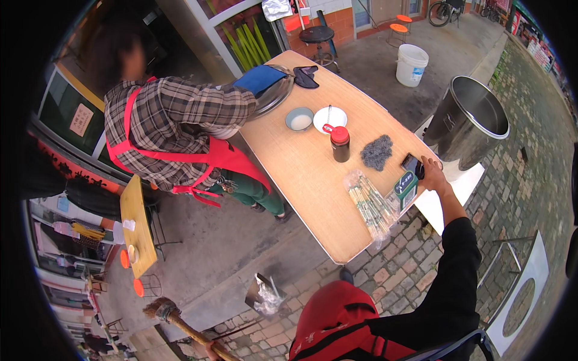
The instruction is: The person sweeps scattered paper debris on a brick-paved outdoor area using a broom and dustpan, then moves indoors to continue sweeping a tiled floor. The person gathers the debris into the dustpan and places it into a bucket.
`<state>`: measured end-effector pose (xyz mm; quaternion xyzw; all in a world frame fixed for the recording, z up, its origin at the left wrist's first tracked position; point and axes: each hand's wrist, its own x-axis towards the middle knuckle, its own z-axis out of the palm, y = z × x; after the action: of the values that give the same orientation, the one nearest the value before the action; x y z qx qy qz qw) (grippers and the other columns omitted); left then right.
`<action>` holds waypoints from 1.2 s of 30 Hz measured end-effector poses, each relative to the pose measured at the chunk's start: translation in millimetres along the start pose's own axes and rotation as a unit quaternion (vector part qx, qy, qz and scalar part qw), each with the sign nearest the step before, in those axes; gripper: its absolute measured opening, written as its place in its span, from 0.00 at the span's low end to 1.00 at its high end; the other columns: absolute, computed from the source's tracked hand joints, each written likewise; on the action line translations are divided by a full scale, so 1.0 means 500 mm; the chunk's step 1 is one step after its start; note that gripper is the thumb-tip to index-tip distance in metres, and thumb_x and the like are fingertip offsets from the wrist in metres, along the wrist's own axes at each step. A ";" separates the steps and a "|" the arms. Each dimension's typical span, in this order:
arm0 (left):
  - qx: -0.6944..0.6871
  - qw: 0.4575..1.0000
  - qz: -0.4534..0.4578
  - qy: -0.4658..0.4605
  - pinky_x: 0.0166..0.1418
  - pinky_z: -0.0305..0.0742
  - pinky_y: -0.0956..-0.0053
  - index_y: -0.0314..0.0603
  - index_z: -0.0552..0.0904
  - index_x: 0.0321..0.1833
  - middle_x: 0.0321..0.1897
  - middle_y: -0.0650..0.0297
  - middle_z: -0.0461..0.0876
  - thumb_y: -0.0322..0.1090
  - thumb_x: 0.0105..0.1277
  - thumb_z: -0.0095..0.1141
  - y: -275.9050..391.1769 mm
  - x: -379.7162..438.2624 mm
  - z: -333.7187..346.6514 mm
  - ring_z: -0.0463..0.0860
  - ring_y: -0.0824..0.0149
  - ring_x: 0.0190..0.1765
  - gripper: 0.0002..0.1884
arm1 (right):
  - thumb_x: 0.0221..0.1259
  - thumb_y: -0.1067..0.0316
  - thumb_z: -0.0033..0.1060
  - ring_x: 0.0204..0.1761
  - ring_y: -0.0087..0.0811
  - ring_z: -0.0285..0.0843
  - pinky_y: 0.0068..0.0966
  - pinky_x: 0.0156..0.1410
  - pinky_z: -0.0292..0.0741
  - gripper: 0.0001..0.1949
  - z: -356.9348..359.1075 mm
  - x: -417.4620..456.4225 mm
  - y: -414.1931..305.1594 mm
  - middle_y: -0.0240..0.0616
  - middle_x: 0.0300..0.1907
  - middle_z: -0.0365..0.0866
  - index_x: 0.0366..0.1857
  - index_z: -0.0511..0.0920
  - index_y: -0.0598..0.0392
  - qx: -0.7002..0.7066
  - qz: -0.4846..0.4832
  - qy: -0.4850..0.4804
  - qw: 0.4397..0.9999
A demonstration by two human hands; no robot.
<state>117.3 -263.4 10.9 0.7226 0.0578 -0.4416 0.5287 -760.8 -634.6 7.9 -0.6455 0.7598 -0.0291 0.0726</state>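
Observation:
At the bottom of the view, my left hand (211, 350) is closed around the wooden handle of a straw broom (192, 333), its head to the upper left. My right hand (433, 175) is at the near right edge of the wooden-topped table (311, 194), fingers bent beside a small dark object (421, 171) and a smartphone (410, 162); whether it grips either is unclear. Close by stand a green sign with a printed code (405, 185) and a plastic bag of wrapped chopsticks (370, 205). Beyond are a grey scouring pad (377, 152) and a red-lidded bottle (340, 144).
A person in a plaid shirt and red apron (180, 122) leans over the table's far left, by a metal lid (275, 97). Two bowls (299, 119) sit mid-table. A large steel pot (467, 119) stands right, a dustpan holding rubbish (266, 295) below.

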 end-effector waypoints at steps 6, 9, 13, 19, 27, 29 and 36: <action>-0.011 1.000 0.016 0.016 0.20 0.65 0.72 0.46 0.73 0.27 0.14 0.70 0.68 0.44 0.53 0.60 0.036 0.015 -0.014 0.68 0.69 0.15 0.12 | 0.29 0.61 0.76 0.60 0.58 0.68 0.44 0.66 0.65 0.52 0.026 0.015 0.006 0.63 0.54 0.72 0.66 0.58 0.68 0.027 0.043 0.019 0.999; -0.010 1.000 0.017 0.019 0.20 0.65 0.72 0.46 0.73 0.27 0.14 0.70 0.68 0.44 0.53 0.60 0.060 0.035 -0.009 0.68 0.69 0.15 0.12 | 0.32 0.61 0.78 0.42 0.45 0.81 0.34 0.48 0.77 0.52 0.051 0.014 0.091 0.53 0.40 0.81 0.66 0.56 0.73 0.157 0.114 0.061 0.979; -0.029 0.999 0.017 0.037 0.20 0.65 0.72 0.45 0.73 0.27 0.14 0.70 0.68 0.44 0.53 0.60 0.079 0.072 -0.035 0.68 0.69 0.15 0.12 | 0.43 0.63 0.73 0.31 0.31 0.79 0.25 0.35 0.77 0.49 -0.081 -0.001 0.004 0.44 0.33 0.78 0.66 0.52 0.77 0.464 0.268 0.051 0.843; -0.053 0.997 -0.002 0.055 0.20 0.66 0.71 0.45 0.73 0.27 0.14 0.69 0.69 0.43 0.52 0.60 0.120 0.178 -0.071 0.68 0.68 0.15 0.12 | 0.61 0.56 0.64 0.39 0.27 0.77 0.25 0.46 0.74 0.16 -0.207 -0.001 -0.068 0.35 0.37 0.81 0.44 0.77 0.57 0.713 0.132 0.135 0.675; -0.077 0.995 -0.047 0.048 0.21 0.67 0.71 0.45 0.73 0.27 0.14 0.69 0.69 0.43 0.52 0.61 0.317 0.315 -0.007 0.69 0.68 0.16 0.12 | 0.61 0.59 0.62 0.40 0.28 0.72 0.27 0.47 0.74 0.33 -0.273 0.049 -0.567 0.37 0.43 0.74 0.67 0.61 0.60 0.861 0.004 -0.011 0.509; -0.078 0.994 -0.067 0.035 0.21 0.67 0.71 0.45 0.73 0.26 0.14 0.68 0.69 0.43 0.52 0.61 0.357 0.352 0.028 0.69 0.67 0.16 0.12 | 0.56 0.58 0.68 0.38 0.25 0.70 0.25 0.42 0.73 0.34 -0.271 0.072 -0.707 0.37 0.44 0.74 0.64 0.63 0.61 0.862 0.003 -0.054 0.504; -0.053 0.995 -0.083 0.006 0.21 0.68 0.71 0.45 0.73 0.26 0.15 0.68 0.70 0.42 0.52 0.61 0.529 0.439 0.140 0.69 0.67 0.16 0.12 | 0.45 0.63 0.74 0.39 0.31 0.67 0.28 0.45 0.66 0.40 -0.171 0.153 -1.108 0.35 0.38 0.69 0.65 0.63 0.59 0.787 -0.018 -0.455 0.416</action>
<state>354.9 -519.6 42.5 0.6886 0.1441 -0.4762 0.5275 -244.4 -805.5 163.0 -0.2378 0.2484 -0.3174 0.8837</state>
